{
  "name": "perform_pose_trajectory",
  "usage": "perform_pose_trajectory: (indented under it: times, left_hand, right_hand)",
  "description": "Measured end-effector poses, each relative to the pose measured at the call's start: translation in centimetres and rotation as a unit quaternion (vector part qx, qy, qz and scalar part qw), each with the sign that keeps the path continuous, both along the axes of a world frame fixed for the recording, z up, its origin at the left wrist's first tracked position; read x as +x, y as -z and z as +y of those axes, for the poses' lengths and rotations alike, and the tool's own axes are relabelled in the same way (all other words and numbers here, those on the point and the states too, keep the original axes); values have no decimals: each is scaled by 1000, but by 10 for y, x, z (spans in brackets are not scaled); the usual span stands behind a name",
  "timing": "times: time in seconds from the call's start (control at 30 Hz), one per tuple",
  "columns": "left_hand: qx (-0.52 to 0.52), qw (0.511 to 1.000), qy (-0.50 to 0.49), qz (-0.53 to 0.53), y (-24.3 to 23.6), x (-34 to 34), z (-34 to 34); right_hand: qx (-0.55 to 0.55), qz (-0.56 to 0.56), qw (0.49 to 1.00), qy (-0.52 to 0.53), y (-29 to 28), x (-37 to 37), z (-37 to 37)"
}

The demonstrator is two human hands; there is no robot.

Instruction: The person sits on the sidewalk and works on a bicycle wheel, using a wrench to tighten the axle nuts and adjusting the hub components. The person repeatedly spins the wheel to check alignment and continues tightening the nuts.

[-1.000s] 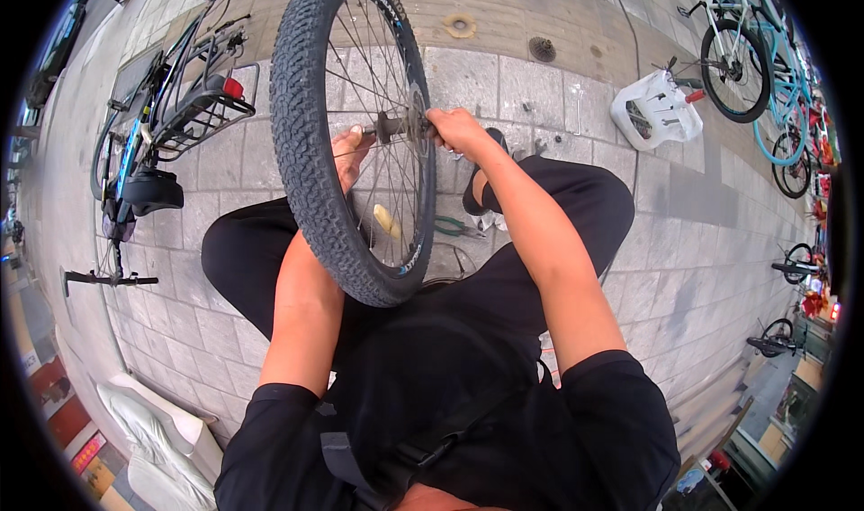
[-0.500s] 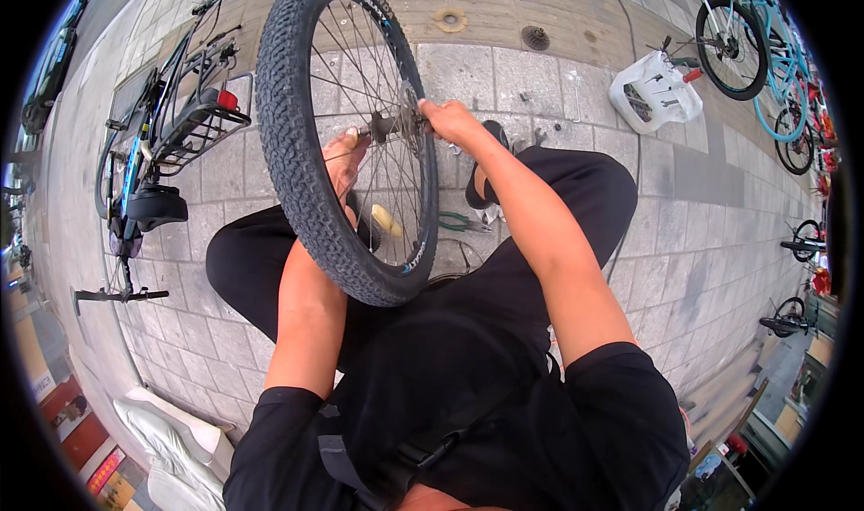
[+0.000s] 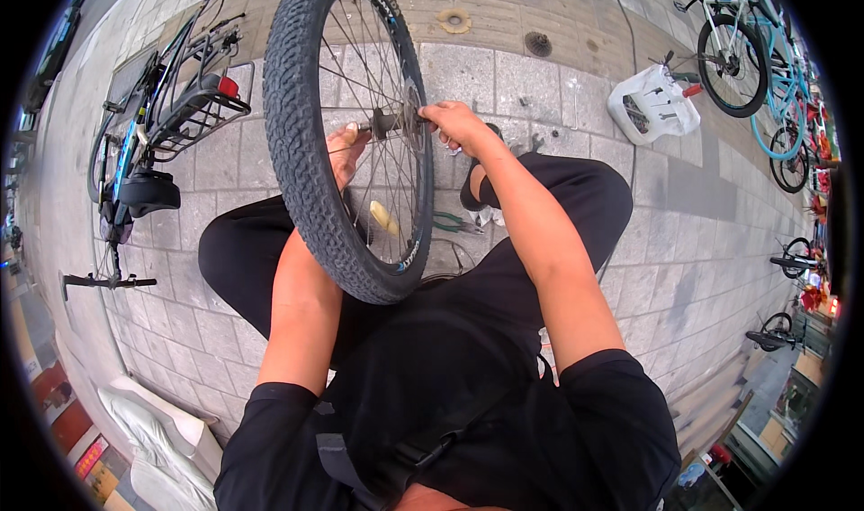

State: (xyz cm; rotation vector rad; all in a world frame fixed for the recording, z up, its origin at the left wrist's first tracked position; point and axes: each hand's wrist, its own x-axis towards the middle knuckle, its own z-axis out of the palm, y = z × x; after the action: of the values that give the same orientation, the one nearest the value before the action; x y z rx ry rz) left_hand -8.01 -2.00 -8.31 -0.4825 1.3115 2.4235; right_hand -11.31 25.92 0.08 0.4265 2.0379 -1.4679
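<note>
A bicycle wheel (image 3: 297,142) with a black knobbly tyre stands upright between my knees, tilted slightly. My left hand (image 3: 344,155) reaches behind the tyre, its thumb at the left end of the axle (image 3: 364,128); its other fingers are partly hidden. On the other side, my right hand (image 3: 454,126) has its fingers pinched at the axle's right end, close beside the hub (image 3: 385,124) and brake disc (image 3: 412,101). Through the spokes a pale yellow object (image 3: 383,217) shows on the ground. Green-handled pliers (image 3: 457,224) lie just right of the wheel.
A cut-open white plastic jug (image 3: 650,119) holding tools stands on the paving at the right. At the left is a bicycle with a rear rack (image 3: 193,119). More bicycles (image 3: 733,65) stand far right. A dark round, cog-like piece (image 3: 538,45) lies beyond the wheel.
My right hand's fingers have shifted at the axle end, drawn slightly outward from the hub. The wheel has tipped a little to the right. My left hand keeps its place at the axle.
</note>
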Motion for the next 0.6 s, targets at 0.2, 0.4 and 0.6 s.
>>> perform_pose_trajectory:
  times: [0.2,0.4,0.6]
  left_hand:
    - [-51,999,-13,3,-18,2,9]
    - [-80,995,-38,-48,-23,0,15]
    - [-60,998,-31,0,-6,2,9]
  right_hand:
    - [-31,-26,999,14,4,-1,-4]
    - [-29,-33,999,11,0,0,2]
    - [-90,-53,993,59,-5,3,-4]
